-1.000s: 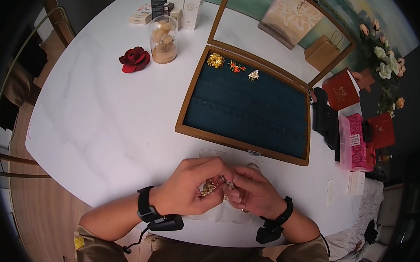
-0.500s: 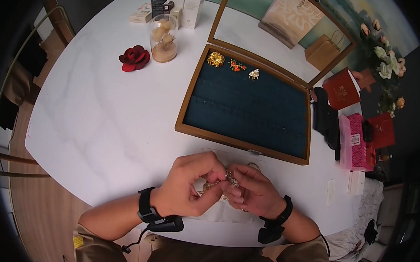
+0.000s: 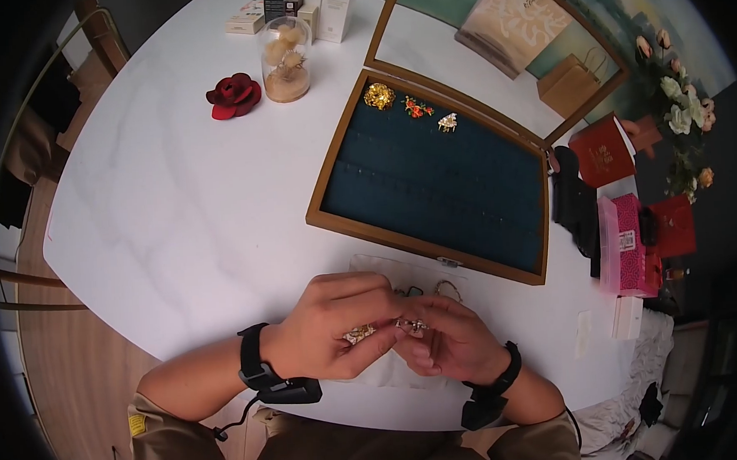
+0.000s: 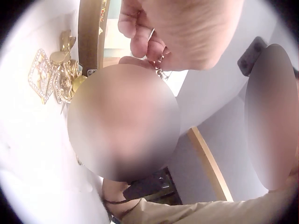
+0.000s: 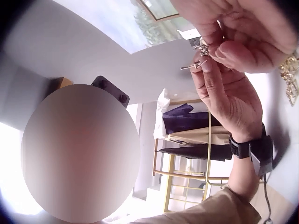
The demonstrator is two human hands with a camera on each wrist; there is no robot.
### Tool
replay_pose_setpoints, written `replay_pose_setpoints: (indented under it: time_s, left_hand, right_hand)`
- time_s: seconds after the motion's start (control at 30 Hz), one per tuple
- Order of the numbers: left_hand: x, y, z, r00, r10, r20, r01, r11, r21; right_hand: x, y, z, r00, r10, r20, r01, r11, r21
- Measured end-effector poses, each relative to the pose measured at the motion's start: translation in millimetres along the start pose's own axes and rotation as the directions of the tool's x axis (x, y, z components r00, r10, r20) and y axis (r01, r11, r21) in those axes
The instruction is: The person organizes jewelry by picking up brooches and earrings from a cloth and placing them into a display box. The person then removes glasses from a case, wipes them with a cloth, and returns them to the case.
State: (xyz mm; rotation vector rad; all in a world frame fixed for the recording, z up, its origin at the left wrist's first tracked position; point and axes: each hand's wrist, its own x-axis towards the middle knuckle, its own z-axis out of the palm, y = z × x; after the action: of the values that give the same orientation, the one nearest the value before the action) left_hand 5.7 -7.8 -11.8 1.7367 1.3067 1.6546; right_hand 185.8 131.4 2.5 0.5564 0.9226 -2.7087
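Both hands meet over a pale cloth [image 3: 401, 376] at the near side of the table. Between their fingertips is a small silvery brooch [image 3: 411, 326]; its thin pin [image 5: 189, 67] sticks out sideways in the right wrist view. The left hand [image 3: 332, 323] pinches it between thumb and forefinger. From the other side, the right hand [image 3: 458, 342] holds it with thumb and fingers. Several gold, stone-set jewelry pieces [image 4: 58, 77] lie in a heap under the left hand. A round gold piece [image 3: 448, 291] shows just beyond the right hand.
Ahead stands a wooden display case [image 3: 322, 224], its glass lid raised, with three brooches along the far edge of its dark teal lining. A red fabric flower [image 3: 234, 96] and a glass dome [image 3: 286, 63] stand at far left. Right of the case sits a pink box [image 3: 626, 246].
The brooch has turned between the fingertips and lies flatter. The left fingers have come forward over it, and the right hand has shifted slightly right. The head view has tilted a little.
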Motion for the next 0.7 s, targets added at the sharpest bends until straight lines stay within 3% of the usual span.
replay_pose_setpoints:
  time_s: [0.23,0.3,0.4,0.7]
  left_hand:
    - [4.1,9.9,-0.6,1.000,0.001,-0.014,-0.002,0.999,-0.044]
    - [4.7,8.4,-1.2,0.997,0.081,0.008,-0.081,0.996,-0.023]
    - [0.1,-0.5,0.3,0.990,0.142,0.020,-0.142,0.989,0.041]
    - [0.2,-0.9,1.3,0.988,0.157,-0.009,-0.156,0.985,0.075]
  right_hand:
    - [-3.9,-1.4,6.0,0.999,0.048,-0.014,-0.047,0.997,0.067]
    - [-3.8,1.2,5.4,0.993,0.112,-0.031,-0.110,0.992,0.066]
    - [-3.1,4.2,2.2,0.992,0.121,0.038,-0.124,0.988,0.094]
    - [-3.4,4.7,2.4,0.992,0.116,0.047,-0.120,0.989,0.084]
